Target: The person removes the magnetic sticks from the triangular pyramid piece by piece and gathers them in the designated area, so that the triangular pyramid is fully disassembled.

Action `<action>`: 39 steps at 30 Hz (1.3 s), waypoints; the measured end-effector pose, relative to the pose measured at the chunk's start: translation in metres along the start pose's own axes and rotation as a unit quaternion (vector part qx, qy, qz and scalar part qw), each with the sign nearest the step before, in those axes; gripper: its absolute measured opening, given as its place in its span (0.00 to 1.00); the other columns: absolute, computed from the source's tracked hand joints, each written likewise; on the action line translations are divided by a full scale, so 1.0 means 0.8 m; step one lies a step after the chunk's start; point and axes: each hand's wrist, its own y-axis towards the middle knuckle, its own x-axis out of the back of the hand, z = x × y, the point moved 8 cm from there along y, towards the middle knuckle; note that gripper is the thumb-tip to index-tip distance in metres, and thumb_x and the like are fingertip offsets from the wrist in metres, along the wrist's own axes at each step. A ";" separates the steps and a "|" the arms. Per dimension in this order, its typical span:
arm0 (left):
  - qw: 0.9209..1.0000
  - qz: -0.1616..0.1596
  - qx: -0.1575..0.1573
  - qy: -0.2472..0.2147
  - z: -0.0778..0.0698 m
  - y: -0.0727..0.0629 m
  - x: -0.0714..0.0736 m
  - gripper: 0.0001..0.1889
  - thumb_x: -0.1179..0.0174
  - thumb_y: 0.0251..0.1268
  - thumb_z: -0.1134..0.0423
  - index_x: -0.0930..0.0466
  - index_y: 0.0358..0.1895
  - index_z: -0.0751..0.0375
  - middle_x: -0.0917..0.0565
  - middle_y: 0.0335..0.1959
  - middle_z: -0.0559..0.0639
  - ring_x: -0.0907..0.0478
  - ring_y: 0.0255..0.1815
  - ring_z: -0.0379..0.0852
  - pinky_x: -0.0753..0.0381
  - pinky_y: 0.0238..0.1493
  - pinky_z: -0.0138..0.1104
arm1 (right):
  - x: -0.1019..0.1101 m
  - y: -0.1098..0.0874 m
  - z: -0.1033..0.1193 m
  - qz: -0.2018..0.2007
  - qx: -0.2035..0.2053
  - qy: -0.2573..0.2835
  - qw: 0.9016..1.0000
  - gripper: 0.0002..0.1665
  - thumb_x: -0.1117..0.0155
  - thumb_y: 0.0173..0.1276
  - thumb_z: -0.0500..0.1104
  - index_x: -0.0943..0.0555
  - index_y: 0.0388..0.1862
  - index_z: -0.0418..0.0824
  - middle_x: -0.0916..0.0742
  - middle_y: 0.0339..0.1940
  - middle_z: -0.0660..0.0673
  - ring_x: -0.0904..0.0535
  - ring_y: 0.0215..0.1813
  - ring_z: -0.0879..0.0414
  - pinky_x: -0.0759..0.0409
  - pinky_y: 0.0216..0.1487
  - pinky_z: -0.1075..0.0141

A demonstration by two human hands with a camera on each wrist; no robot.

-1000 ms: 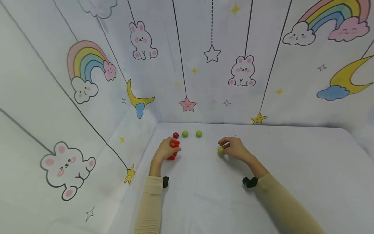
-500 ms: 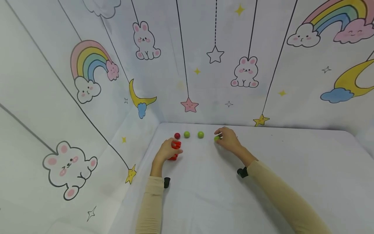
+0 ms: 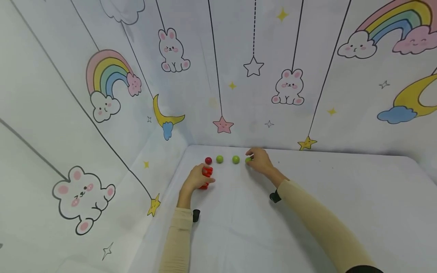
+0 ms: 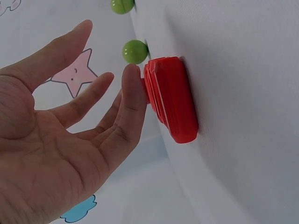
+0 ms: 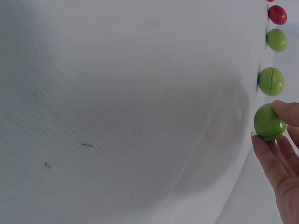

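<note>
My right hand pinches a glossy green ball between thumb and fingers near the table's back edge. Two more green balls, one nearer and one farther, sit in a row with it, and a dark red ball ends that row on the left. Over a bright red ribbed plastic piece hovers my left hand, its fingers loosely bent and thumb apart. In the left wrist view one fingertip meets or nearly meets the piece's side; contact is hard to tell. Its exact kind is unclear.
A white cloth covers the table, which ends at the back against a printed curtain with bunnies, stars and rainbows. The same printed cloth rises along the left side. Dark wrist cameras sit on both forearms.
My right hand has carried the green ball back and to the left, bringing it up beside the row of balls. My left hand stays over the red piece. The head view has shifted slightly.
</note>
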 end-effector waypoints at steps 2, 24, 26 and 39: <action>1.000 -0.001 0.001 0.003 0.001 0.001 -0.001 0.33 0.24 0.62 0.59 0.25 0.69 0.59 0.23 0.60 0.63 0.25 0.57 0.58 0.15 0.55 0.50 | -0.001 0.003 -0.002 -0.005 0.000 0.001 1.000 0.22 0.27 0.64 0.32 0.18 0.58 0.31 0.14 0.57 0.34 0.16 0.57 0.41 0.15 0.56 0.51; 1.000 0.015 -0.019 0.018 -0.015 0.010 -0.018 0.33 0.24 0.61 0.59 0.25 0.69 0.61 0.22 0.55 0.61 0.25 0.52 0.56 0.16 0.52 0.46 | 0.001 0.001 -0.019 -0.015 -0.012 -0.018 1.000 0.28 0.22 0.64 0.40 0.19 0.62 0.34 0.16 0.60 0.36 0.18 0.60 0.40 0.17 0.58 0.48; 0.999 0.016 -0.023 0.021 -0.016 0.010 -0.017 0.33 0.24 0.62 0.58 0.25 0.69 0.61 0.22 0.55 0.61 0.24 0.53 0.56 0.16 0.53 0.47 | 0.006 -0.002 -0.013 -0.020 -0.007 -0.029 0.999 0.30 0.22 0.64 0.41 0.19 0.63 0.35 0.17 0.61 0.35 0.19 0.60 0.39 0.18 0.58 0.47; 0.990 -0.055 -0.116 -0.058 -0.032 0.005 0.009 0.28 0.38 0.77 0.58 0.31 0.75 0.60 0.21 0.62 0.62 0.17 0.50 0.55 0.15 0.51 0.48 | 0.049 -0.046 0.008 -0.038 0.014 -0.053 0.998 0.34 0.24 0.68 0.49 0.22 0.68 0.35 0.23 0.72 0.34 0.28 0.72 0.35 0.26 0.69 0.41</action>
